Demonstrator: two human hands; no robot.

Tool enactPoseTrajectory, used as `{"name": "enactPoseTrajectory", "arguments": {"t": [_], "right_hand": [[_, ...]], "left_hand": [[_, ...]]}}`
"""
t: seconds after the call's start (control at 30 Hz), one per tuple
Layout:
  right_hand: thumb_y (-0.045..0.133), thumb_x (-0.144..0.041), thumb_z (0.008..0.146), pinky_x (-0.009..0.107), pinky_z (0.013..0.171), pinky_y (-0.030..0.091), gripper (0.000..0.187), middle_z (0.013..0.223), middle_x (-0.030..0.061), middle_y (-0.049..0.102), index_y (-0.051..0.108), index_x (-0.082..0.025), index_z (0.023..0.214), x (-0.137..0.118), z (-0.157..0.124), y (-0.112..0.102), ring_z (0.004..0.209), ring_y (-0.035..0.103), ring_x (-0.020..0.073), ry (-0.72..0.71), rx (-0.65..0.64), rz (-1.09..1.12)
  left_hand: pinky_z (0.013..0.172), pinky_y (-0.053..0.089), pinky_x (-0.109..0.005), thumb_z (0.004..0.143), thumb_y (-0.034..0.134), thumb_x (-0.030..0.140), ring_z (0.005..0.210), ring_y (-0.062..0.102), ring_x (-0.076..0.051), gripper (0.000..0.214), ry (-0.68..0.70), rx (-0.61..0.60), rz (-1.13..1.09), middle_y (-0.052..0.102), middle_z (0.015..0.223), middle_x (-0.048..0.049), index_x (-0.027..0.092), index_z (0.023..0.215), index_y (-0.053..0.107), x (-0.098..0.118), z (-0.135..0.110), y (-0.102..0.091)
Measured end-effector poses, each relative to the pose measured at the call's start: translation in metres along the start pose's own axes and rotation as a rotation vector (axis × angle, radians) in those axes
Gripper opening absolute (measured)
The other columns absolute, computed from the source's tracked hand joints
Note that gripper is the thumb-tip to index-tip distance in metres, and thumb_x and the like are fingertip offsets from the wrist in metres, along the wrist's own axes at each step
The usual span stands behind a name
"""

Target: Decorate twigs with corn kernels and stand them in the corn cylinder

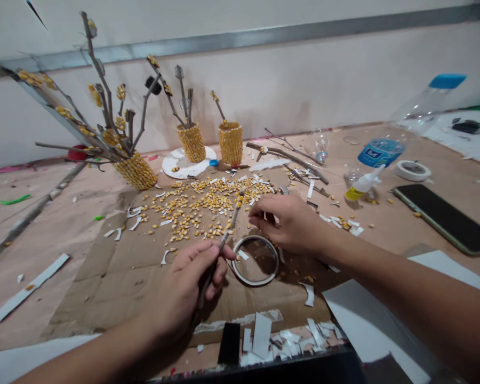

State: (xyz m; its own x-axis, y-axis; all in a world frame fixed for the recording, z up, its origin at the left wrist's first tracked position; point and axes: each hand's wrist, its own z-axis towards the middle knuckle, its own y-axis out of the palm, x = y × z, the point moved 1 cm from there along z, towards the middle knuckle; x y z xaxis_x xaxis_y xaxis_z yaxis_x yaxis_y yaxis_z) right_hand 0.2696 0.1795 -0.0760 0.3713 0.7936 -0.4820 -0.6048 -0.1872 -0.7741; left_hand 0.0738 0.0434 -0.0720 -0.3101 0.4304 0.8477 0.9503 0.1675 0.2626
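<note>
My left hand (190, 285) is closed around a thin grey twig (228, 229) that slants up to the right, with a few corn kernels stuck near its tip. My right hand (290, 221) hovers low over the brown cardboard (116, 277), fingers pinched together at the edge of a pile of loose corn kernels (202, 205); what it pinches is too small to make out. A ring of tape (256, 260) lies flat between the two hands.
Corn-covered cups holding decorated twigs (136, 169) (192, 141) (231, 141) stand at the back. Loose twigs (288, 157), a glue bottle (362, 185), a plastic bottle (408, 125), a tape roll (413, 170) and a phone (448, 217) lie right. Paper scraps (272, 336) litter the front.
</note>
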Motion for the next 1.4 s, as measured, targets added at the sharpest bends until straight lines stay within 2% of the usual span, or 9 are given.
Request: {"name": "enactPoseTrajectory", "arguments": {"t": [0.07,0.13,0.23,0.37,0.63,0.83,0.97,1.17,1.4], "right_hand": [[0.064,-0.019,0.098,0.028,0.067,0.046,0.007,0.086,0.0055,0.072,0.070,-0.016,0.094,-0.009,-0.002,-0.002,0.074,0.064,0.0164,-0.113,0.140,0.054],[0.067,-0.022,0.098,0.029,0.069,0.048,0.011,0.094,0.0095,0.073,0.071,-0.014,0.104,-0.018,-0.004,-0.005,0.080,0.066,0.0183,-0.224,0.216,0.040],[0.069,-0.028,0.100,0.031,0.068,0.046,0.023,0.098,0.0099,0.074,0.073,-0.014,0.118,-0.027,-0.006,-0.006,0.080,0.067,0.0197,-0.301,0.192,-0.025],[0.066,-0.028,0.103,0.029,0.059,0.038,0.026,0.084,0.0053,0.075,0.073,-0.013,0.123,-0.032,-0.009,-0.003,0.066,0.063,0.0166,-0.271,0.131,-0.059],[0.065,-0.023,0.102,0.027,0.063,0.041,0.030,0.081,0.0057,0.078,0.070,-0.012,0.129,-0.032,-0.011,-0.002,0.068,0.067,0.0175,-0.214,0.054,-0.032],[0.066,-0.022,0.101,0.029,0.059,0.038,0.023,0.076,0.0056,0.076,0.075,-0.010,0.118,-0.032,-0.010,-0.002,0.063,0.065,0.0180,-0.243,0.090,-0.035],[0.066,-0.025,0.101,0.030,0.060,0.040,0.031,0.080,0.0052,0.078,0.071,-0.010,0.127,-0.033,-0.011,-0.005,0.065,0.067,0.0181,-0.244,0.082,-0.008],[0.067,-0.023,0.098,0.029,0.060,0.040,0.037,0.082,0.0010,0.077,0.064,-0.011,0.132,-0.030,-0.010,-0.005,0.060,0.062,0.0143,-0.258,0.167,-0.020],[0.064,-0.031,0.104,0.030,0.062,0.041,0.036,0.082,0.0009,0.077,0.058,-0.014,0.135,-0.029,-0.009,0.000,0.060,0.062,0.0151,-0.260,0.208,-0.115]], "left_hand": [[0.037,0.026,-0.015,0.095,0.067,0.046,0.042,0.031,-0.007,0.027,0.001,0.004,0.013,0.051,0.059,0.0060,0.020,0.092,0.072,0.001,-0.001,0.001],[0.037,0.026,-0.016,0.093,0.069,0.048,0.043,0.033,-0.007,0.029,0.005,0.010,0.022,0.050,0.059,0.0058,0.020,0.091,0.072,0.001,-0.002,0.003],[0.040,0.028,-0.016,0.092,0.070,0.048,0.046,0.035,-0.008,0.028,0.029,0.046,0.050,0.049,0.059,0.0060,0.020,0.091,0.072,0.002,-0.005,0.005],[0.043,0.027,-0.017,0.090,0.073,0.047,0.050,0.038,-0.008,0.027,0.060,0.054,0.108,0.050,0.062,0.0053,0.020,0.090,0.072,-0.001,-0.007,0.004],[0.046,0.025,-0.019,0.094,0.071,0.050,0.053,0.035,-0.008,0.032,0.066,-0.038,0.151,0.048,0.062,0.0050,0.020,0.085,0.066,-0.009,-0.005,0.001],[0.046,0.024,-0.019,0.094,0.071,0.051,0.053,0.036,-0.008,0.035,0.054,-0.066,0.157,0.049,0.063,0.0046,0.020,0.079,0.062,-0.009,-0.004,0.001],[0.043,0.025,-0.018,0.095,0.069,0.050,0.050,0.035,-0.008,0.037,0.029,-0.054,0.139,0.048,0.059,0.0050,0.020,0.075,0.061,-0.008,-0.003,0.001],[0.037,0.026,-0.020,0.097,0.064,0.050,0.039,0.029,-0.008,0.029,-0.053,-0.074,0.013,0.048,0.054,0.0067,0.023,0.096,0.073,-0.002,0.000,-0.002],[0.038,0.022,-0.021,0.100,0.062,0.050,0.037,0.025,-0.008,0.031,-0.074,-0.165,-0.025,0.044,0.050,0.0075,0.022,0.096,0.074,-0.002,0.003,-0.006]]}}
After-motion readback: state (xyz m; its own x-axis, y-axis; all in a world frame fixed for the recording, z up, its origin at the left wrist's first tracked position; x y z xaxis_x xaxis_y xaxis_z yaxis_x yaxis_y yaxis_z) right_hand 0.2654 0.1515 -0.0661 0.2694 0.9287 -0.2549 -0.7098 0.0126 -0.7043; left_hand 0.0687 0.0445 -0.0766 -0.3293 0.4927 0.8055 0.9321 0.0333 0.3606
